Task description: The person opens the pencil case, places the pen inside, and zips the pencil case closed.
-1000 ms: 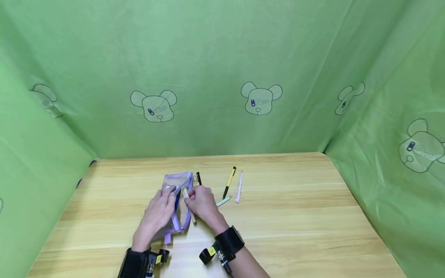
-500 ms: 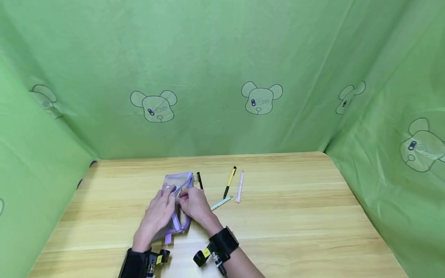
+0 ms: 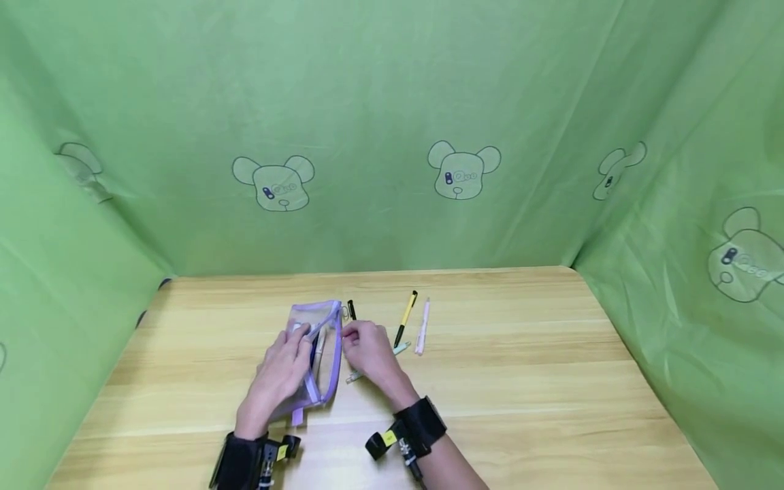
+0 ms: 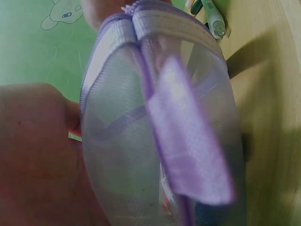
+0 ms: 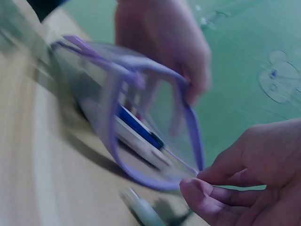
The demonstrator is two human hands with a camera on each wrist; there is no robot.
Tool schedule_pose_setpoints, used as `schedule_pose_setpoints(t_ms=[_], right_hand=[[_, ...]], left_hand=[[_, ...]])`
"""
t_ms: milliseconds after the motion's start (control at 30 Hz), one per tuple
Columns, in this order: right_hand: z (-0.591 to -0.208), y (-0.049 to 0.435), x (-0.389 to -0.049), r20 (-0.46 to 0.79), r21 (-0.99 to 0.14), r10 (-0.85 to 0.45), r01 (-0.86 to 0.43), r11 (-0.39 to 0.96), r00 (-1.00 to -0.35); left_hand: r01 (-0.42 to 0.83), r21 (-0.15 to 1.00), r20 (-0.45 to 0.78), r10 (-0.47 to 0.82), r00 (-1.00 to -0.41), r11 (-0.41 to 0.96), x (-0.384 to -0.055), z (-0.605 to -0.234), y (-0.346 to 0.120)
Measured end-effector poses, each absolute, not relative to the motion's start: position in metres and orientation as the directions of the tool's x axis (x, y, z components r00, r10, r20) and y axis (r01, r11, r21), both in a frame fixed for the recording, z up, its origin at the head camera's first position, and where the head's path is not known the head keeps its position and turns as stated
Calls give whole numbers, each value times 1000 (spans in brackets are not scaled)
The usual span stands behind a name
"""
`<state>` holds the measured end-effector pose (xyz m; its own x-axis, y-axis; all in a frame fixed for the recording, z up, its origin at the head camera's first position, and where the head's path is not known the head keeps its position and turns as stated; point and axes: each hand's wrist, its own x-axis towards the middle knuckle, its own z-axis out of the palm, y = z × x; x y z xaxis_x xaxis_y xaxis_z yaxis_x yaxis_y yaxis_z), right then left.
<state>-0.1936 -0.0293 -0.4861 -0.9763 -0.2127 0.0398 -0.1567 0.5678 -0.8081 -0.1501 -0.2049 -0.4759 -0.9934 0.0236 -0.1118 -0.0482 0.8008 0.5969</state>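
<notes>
Your left hand (image 3: 283,364) lies over the left side of the mesh pencil case (image 3: 335,361), fingers and thumb pinching the edge of its opening. The case sits on the desk (image 3: 520,381), purple-rimmed, its mouth gaping toward your other hand; a purple tab (image 4: 188,141) sticks out at the end nearest you. Inside lie a white pen (image 5: 146,149) and a blue pen (image 5: 137,126), side by side.

Your right hand (image 3: 370,350) is at the rim of the opening, with a narrow grip: the fingertips are close together there, but you cannot tell whether they pinch the rim or only touch it. A pale green pen (image 3: 401,348) passes beneath that hand, both ends showing. Just beyond it lies a black pen (image 3: 352,310); to the right, a yellow-and-black pen (image 3: 405,318) and a pale pink pen (image 3: 423,328) rest near each other.
</notes>
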Motion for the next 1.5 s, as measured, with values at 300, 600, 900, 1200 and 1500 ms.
schedule_pose_setpoints(t_ms=[300, 600, 900, 1200, 1500], right_hand=[[-475, 32, -207, 55, -810, -123, -117, 575, -991], [-479, 63, -198, 167, -700, -311, -335, 630, -935], [-490, 59, -186, 174, -522, -532, -536, 663, -828], [-498, 47, -182, 209, -357, -646, -672, 648, -734], [-509, 44, -188, 268, -217, -708, -757, 616, -653]], left_hand=[[-58, 606, -118, 17, -993, 793, -151, -477, -206], [-65, 608, -126, 16, -992, 791, -151, -477, -207], [-50, 608, -108, 21, -994, 792, -151, -478, -207], [-45, 609, -104, 23, -994, 792, -151, -479, -207], [-32, 604, -98, 35, -995, 796, -151, -479, -207]])
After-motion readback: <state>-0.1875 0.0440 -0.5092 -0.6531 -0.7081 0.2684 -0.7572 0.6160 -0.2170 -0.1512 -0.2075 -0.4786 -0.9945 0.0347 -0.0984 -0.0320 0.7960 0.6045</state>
